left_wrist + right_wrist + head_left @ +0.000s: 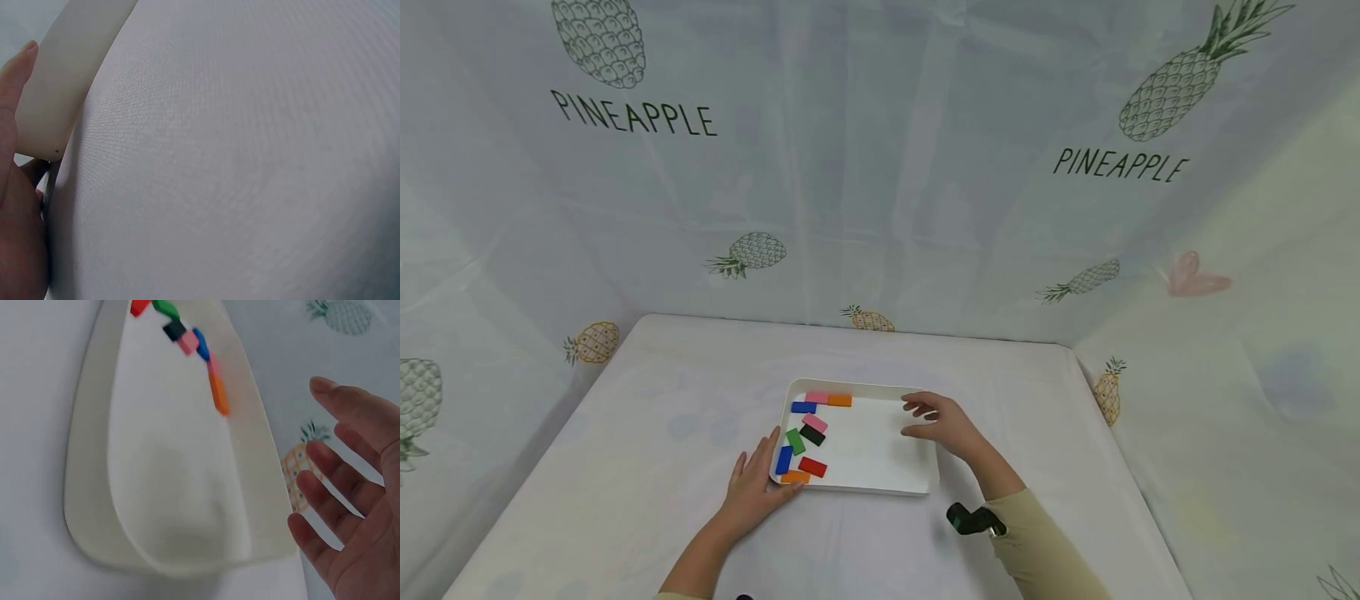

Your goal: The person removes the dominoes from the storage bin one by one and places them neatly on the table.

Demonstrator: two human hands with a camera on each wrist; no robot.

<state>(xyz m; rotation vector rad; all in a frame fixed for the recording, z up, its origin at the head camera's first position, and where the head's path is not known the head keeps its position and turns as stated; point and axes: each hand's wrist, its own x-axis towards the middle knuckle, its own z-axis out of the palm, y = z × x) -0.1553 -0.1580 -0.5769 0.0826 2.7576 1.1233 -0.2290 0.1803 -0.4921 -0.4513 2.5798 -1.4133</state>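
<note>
A white rectangular tray [880, 454] lies on the cloth-covered table, with several small coloured blocks grouped in its left part. Among them are a black block [812, 434], a green block [795, 441], a red block [812, 467] and, against the back wall, an orange block [839, 400]. My left hand [752, 490] rests at the tray's front left corner, fingers extended along the left side and thumb at the front rim. Over the tray's right end hovers my right hand [946, 425], its fingers spread and nothing between them, as the right wrist view also shows.
A white cloth [700, 375] covers the table and surrounds the tray. Pineapple-printed curtains [880, 167] hang behind it and at both sides. A black device [972, 518] is strapped on the right wrist, beside the beige sleeve.
</note>
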